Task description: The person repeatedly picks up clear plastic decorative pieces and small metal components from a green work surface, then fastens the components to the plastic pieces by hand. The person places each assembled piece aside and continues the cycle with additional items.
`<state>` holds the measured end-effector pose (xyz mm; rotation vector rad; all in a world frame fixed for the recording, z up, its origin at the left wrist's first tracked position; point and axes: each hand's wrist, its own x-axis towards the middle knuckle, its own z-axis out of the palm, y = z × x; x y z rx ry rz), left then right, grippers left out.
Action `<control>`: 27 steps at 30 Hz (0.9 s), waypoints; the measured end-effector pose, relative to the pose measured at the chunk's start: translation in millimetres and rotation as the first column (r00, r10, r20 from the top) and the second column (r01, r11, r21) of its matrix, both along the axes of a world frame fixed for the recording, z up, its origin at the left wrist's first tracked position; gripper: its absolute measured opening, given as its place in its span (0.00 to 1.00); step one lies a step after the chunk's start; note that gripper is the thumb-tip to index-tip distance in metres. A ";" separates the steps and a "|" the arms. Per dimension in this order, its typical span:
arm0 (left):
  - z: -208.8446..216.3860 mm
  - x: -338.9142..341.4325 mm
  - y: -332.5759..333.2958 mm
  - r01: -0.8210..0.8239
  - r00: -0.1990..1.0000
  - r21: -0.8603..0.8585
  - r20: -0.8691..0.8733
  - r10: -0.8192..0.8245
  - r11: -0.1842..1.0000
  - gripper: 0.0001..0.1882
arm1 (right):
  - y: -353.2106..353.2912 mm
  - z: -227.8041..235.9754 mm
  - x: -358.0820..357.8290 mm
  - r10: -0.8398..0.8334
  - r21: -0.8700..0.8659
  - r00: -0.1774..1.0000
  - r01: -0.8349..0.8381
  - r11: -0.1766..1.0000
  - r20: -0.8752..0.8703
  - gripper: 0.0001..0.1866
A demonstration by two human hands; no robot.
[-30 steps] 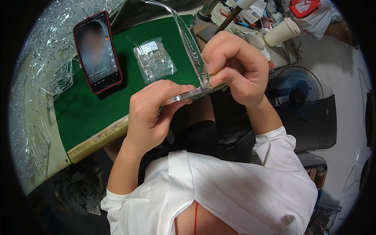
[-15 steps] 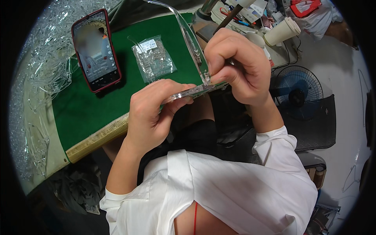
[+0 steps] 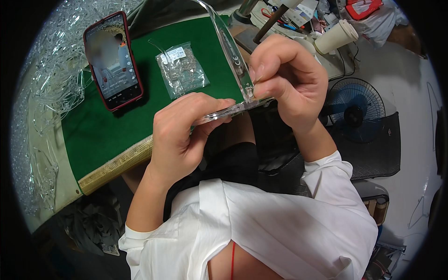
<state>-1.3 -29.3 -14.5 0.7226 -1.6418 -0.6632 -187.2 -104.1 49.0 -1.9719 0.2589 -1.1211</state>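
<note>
A pair of clear plastic eyeglass frames (image 3: pixel 224 113) is pinched between the thumb and fingers of my left hand (image 3: pixel 178 130), held above the front of the green mat (image 3: pixel 112 140). One clear temple arm (image 3: pixel 231 49) stands out from the front piece, pointing away from me. My right hand (image 3: pixel 296 81) is closed in a thumb-and-finger pinch right beside the hinge (image 3: pixel 248 93) where arm and front meet. Whatever lies between those fingertips is too small to make out. Beyond my left hand lies a clear plastic bag (image 3: pixel 183 70) of small metal parts.
A phone (image 3: pixel 114 60) in a red case leans on the mat's left part. Many clear frames (image 3: pixel 51 88) pile up at the far left. At the back right are a white cup (image 3: pixel 336 37) and a metal post (image 3: pixel 270 23). A fan (image 3: pixel 357 109) stands to the right.
My right hand has shifted slightly right, and its pinch has come down closer to the hinge. The temple arm has swung a little to the right. My left hand keeps its hold.
</note>
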 end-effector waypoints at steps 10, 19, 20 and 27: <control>-0.7 -23.2 -18.5 -0.020 0.988 0.106 -0.149 0.036 0.994 0.14 | -11.4 -3.8 -6.0 -0.001 0.364 0.997 -0.026 0.931 0.074 0.06; 17.5 -91.6 -124.8 0.040 0.928 0.115 -0.373 0.006 0.993 0.05 | -55.8 -8.7 -47.6 -0.435 0.469 0.847 0.263 0.843 0.307 0.07; 18.2 -96.0 -131.2 0.018 0.934 0.118 -0.356 0.025 0.993 0.05 | -56.9 -10.0 -54.3 -0.446 0.462 0.842 0.279 0.842 0.303 0.07; 33.2 -121.0 -154.2 0.017 0.920 0.118 -0.391 0.030 0.993 0.04 | -68.3 -4.6 -91.9 -0.528 0.386 0.790 0.402 0.830 0.313 0.07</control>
